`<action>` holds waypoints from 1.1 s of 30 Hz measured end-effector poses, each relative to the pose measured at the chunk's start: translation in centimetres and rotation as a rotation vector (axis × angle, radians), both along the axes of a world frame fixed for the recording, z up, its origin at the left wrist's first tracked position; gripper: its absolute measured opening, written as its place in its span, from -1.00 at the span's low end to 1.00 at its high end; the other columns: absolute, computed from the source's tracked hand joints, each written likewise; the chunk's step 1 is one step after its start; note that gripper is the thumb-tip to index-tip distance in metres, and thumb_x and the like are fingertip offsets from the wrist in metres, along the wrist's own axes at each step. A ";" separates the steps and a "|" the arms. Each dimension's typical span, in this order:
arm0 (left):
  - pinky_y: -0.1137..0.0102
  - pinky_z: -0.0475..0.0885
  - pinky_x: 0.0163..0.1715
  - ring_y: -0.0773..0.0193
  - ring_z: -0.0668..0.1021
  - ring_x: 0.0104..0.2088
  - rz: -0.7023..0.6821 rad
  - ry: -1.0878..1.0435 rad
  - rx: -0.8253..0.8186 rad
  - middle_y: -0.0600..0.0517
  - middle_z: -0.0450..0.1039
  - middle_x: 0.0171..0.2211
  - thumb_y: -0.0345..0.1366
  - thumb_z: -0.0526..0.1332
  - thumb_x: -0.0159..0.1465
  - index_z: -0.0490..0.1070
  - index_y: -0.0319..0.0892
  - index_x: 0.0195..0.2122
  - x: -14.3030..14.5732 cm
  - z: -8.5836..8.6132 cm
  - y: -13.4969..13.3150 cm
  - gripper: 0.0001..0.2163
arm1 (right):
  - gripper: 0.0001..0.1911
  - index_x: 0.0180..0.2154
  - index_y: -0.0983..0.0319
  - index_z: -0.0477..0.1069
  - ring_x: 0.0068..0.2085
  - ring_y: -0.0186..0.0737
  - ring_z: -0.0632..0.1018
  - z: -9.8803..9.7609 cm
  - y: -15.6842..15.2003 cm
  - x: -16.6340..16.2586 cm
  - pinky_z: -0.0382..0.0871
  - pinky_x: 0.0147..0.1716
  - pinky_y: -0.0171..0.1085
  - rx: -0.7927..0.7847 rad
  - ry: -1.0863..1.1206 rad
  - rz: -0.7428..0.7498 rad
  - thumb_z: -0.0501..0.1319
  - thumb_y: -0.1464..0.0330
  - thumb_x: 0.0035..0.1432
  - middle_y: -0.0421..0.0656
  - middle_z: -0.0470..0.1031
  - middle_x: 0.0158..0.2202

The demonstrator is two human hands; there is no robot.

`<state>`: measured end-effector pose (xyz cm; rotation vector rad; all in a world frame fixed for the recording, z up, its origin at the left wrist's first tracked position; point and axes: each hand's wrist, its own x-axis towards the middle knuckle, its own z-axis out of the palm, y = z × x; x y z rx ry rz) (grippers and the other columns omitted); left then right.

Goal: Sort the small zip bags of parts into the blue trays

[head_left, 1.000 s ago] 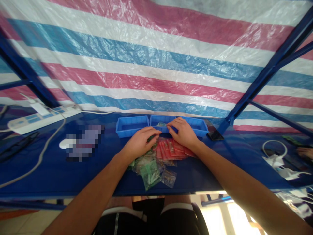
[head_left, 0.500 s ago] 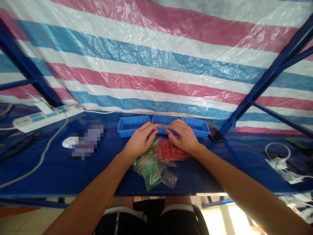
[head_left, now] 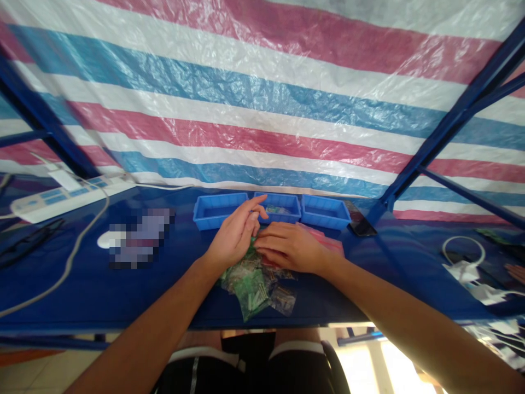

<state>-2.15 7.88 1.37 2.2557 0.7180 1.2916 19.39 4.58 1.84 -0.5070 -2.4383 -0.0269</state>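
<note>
My left hand is held over the left side of a pile of small plastic bags, its index finger stretched toward the middle blue bin and the other fingers loosely bent; nothing shows in it. My right hand lies palm down across the pile, its fingers slightly apart and its fingertips by the green bags. Red bags stick out behind that hand. In front lies a clear bag with small brass-coloured parts. The middle bin has small clear packets inside.
Two more blue bins, left and right, flank the middle one. A phone lies at the right. Leftward are a white power strip, a cable and a blurred-out object. White cables and another person's hand are far right.
My hands, earlier fingertip to fingertip at the middle bin, have moved apart. The right has come down onto the pile, and red bags now show farther right. Packets are visible in the middle bin.
</note>
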 end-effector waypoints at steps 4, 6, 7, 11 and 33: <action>0.44 0.52 -0.24 0.43 0.49 -0.40 -0.021 0.011 -0.031 -0.02 0.52 -0.05 -0.17 -0.05 0.65 0.18 -0.09 0.49 -0.2 -0.1 -0.1 -0.56 | -0.77 0.12 0.13 0.50 0.06 -0.09 0.66 -0.1 -0.3 0.1 0.61 0.10 -0.08 -0.048 0.039 -0.015 0.18 0.36 0.52 -0.02 0.66 0.03; 0.45 0.52 -0.26 0.42 0.50 -0.39 -0.036 0.007 -0.036 -0.03 0.53 -0.06 -0.16 -0.06 0.65 0.16 -0.09 0.50 -0.3 -0.2 -0.1 -0.55 | -0.70 0.20 0.10 0.47 0.10 -0.09 0.65 -0.3 -0.4 0.2 0.62 0.11 -0.07 -0.053 0.019 -0.013 0.15 0.37 0.52 -0.03 0.65 0.08; 0.46 0.52 -0.27 0.42 0.49 -0.40 -0.042 0.002 -0.035 -0.03 0.53 -0.06 -0.16 -0.07 0.65 0.16 -0.09 0.50 -0.3 -0.2 0.0 -0.55 | -0.67 0.22 0.09 0.46 0.11 -0.09 0.65 -0.4 -0.5 0.2 0.62 0.12 -0.07 -0.050 0.004 -0.008 0.15 0.37 0.52 -0.03 0.64 0.10; 0.48 0.50 -0.31 0.43 0.46 -0.44 -0.045 -0.011 -0.045 -0.03 0.53 -0.07 -0.15 -0.07 0.65 0.13 -0.07 0.52 -0.3 -0.3 -0.1 -0.54 | -0.69 0.19 0.11 0.49 0.12 -0.08 0.65 -0.6 -0.4 0.1 0.63 0.11 -0.07 -0.037 -0.016 0.018 0.15 0.38 0.51 -0.04 0.66 0.08; 0.26 0.56 0.17 0.16 0.67 0.07 0.070 0.120 0.254 -0.10 0.64 0.07 -0.25 0.21 0.55 0.51 -0.12 0.24 -0.1 0.3 0.2 -0.71 | -0.90 -0.11 0.14 0.58 -0.24 -0.17 0.61 -0.3 0.5 0.1 0.53 -0.15 -0.16 -0.322 0.605 -0.240 0.27 0.33 0.47 -0.15 0.61 -0.23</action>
